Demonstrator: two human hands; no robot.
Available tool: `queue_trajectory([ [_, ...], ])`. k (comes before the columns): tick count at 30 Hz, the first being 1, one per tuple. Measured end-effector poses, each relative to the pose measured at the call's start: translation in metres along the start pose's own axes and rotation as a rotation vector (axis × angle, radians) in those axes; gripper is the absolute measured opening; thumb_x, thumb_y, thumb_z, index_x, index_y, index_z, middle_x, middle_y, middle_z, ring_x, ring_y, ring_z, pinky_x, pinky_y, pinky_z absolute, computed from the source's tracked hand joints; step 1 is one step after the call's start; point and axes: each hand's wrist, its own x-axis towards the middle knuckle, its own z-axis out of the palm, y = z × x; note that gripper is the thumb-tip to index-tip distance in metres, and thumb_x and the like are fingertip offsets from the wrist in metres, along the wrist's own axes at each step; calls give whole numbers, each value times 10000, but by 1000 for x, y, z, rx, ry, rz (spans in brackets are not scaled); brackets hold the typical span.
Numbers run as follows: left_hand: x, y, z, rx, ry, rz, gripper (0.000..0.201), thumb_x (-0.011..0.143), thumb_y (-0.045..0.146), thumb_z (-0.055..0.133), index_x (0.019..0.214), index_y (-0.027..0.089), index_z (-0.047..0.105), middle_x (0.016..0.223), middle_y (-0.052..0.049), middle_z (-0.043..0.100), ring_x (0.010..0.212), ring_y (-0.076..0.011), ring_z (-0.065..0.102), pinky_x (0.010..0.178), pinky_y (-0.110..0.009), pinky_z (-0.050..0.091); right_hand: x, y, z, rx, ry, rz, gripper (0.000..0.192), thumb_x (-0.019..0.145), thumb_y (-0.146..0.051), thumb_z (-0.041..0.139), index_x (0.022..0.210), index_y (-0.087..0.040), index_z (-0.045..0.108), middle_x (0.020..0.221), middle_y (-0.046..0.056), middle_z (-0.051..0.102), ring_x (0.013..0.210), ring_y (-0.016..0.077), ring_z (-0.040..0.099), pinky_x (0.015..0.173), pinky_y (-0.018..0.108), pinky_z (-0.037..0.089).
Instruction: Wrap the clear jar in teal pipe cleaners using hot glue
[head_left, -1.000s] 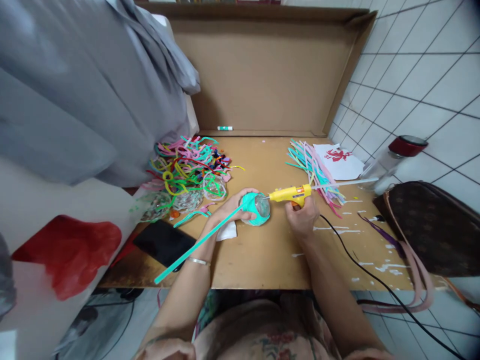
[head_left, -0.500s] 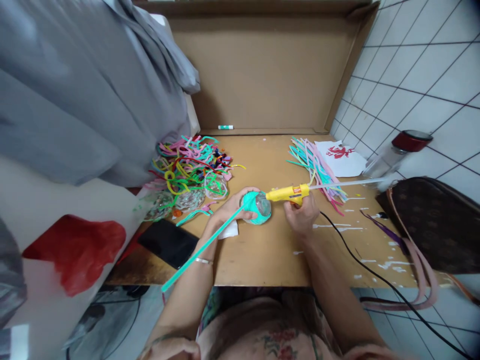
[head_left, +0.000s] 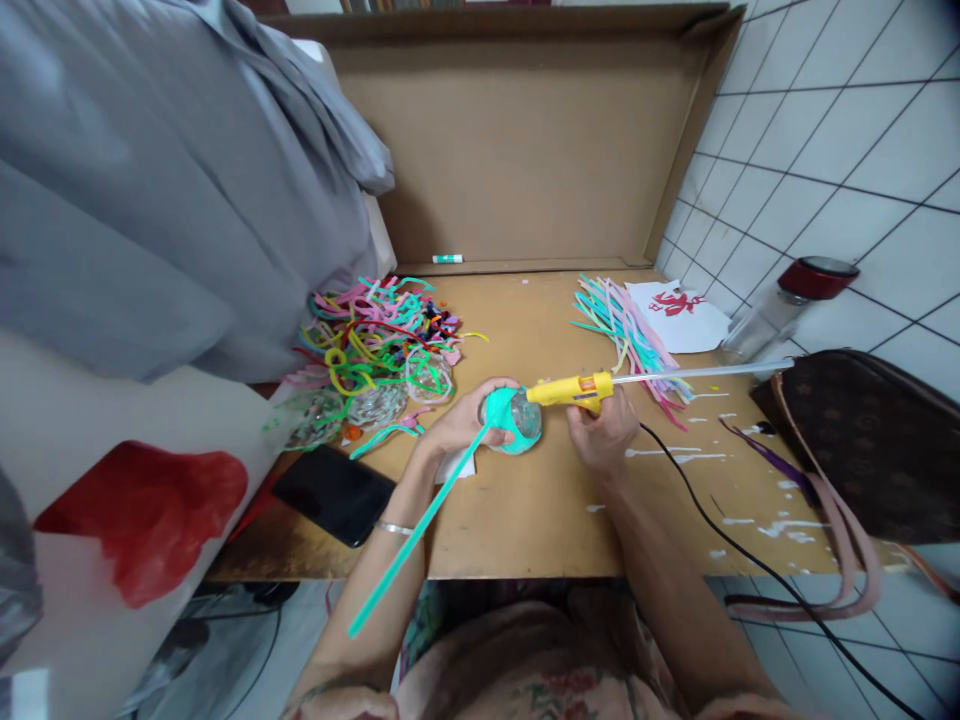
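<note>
My left hand (head_left: pixel 463 418) holds a small clear glass jar (head_left: pixel 517 420) partly wrapped in a teal foam strip (head_left: pixel 409 545). The strip's loose end trails down past the table's front edge. My right hand (head_left: pixel 604 435) grips a yellow hot glue gun (head_left: pixel 570 390) with its nozzle touching the jar's right side. A clear glue stick (head_left: pixel 697 372) juts from the back of the gun. Its black cord (head_left: pixel 720 530) runs off to the lower right.
A pile of coloured foam strips (head_left: pixel 375 335) and wrapped glass pieces lies at the left. A black phone (head_left: pixel 334 493) rests near the front edge. More strips (head_left: pixel 630 335), a white paper (head_left: pixel 686 320), a red-lidded jar (head_left: pixel 780 305) and a brown bag (head_left: pixel 862 440) sit to the right. A cardboard tray (head_left: pixel 540 150) stands behind.
The strip's loose end has swung to the right and lower. The glue gun has shifted slightly left against the jar. Both hands stay in place.
</note>
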Motion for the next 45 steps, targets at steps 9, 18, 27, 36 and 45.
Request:
queue_trajectory([
  [9,2,-5,-1,7,-2,7,801,535,313,818,1264,187,511,1260,-82,573,1092,-246,567,947,-337,458,0,0,-1,-7,-31,17,202,792,-213,517,992,-185,513,766,50,577,716,229,567,676,345,473],
  [18,3,-9,-1,4,11,20,796,524,286,819,1253,177,519,1269,-88,567,1099,-247,566,952,-338,462,-1,0,-1,8,-51,30,180,789,-214,508,967,-193,517,750,45,569,712,228,563,664,342,467],
  [27,2,-8,-2,5,3,-11,795,531,272,815,1263,197,514,1298,-82,552,1136,-256,553,980,-349,451,-3,2,-1,31,-86,64,159,800,-208,491,956,-199,522,773,48,572,731,223,561,673,341,447],
  [36,2,-9,-2,-13,4,8,789,536,277,819,1262,200,520,1298,-81,557,1129,-250,557,981,-352,454,-2,2,-1,21,-65,48,82,805,-231,503,886,-220,503,731,30,545,694,216,545,659,337,445],
  [45,1,-9,-1,-20,12,2,787,538,266,816,1260,191,511,1308,-86,547,1123,-254,563,928,-326,482,0,1,-2,15,-50,43,36,795,-213,492,830,-220,485,710,31,549,664,207,538,618,323,428],
])
